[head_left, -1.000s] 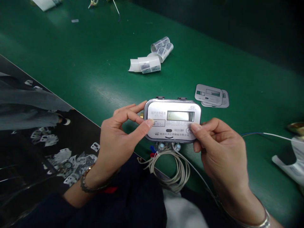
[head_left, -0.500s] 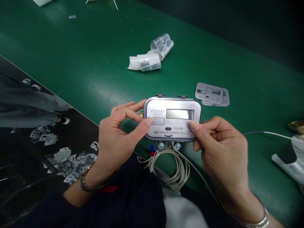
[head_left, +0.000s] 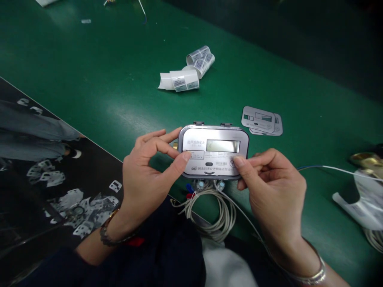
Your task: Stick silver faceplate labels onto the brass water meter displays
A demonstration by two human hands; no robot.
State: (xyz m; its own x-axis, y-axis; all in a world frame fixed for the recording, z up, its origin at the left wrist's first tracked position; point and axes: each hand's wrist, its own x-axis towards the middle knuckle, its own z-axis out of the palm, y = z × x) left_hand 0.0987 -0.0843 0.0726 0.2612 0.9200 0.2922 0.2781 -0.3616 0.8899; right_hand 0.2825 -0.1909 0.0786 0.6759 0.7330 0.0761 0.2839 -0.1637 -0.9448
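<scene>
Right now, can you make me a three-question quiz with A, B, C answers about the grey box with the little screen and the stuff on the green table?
1. Where is the coil of cable?
A. just below the meter
B. on top of the label strip
C. in a drawer

2. What colour is the table?
A. red
B. green
C. yellow

3. How is the meter held?
A. lying alone on the table
B. by one hand only
C. by both hands, one at each end

Answers:
1. A, the cable loops hang right under the meter's lower edge.
2. B, the bare surface all around is green.
3. C, the left hand pinches its left end and the right hand its right end, thumbs on the front face.
</scene>
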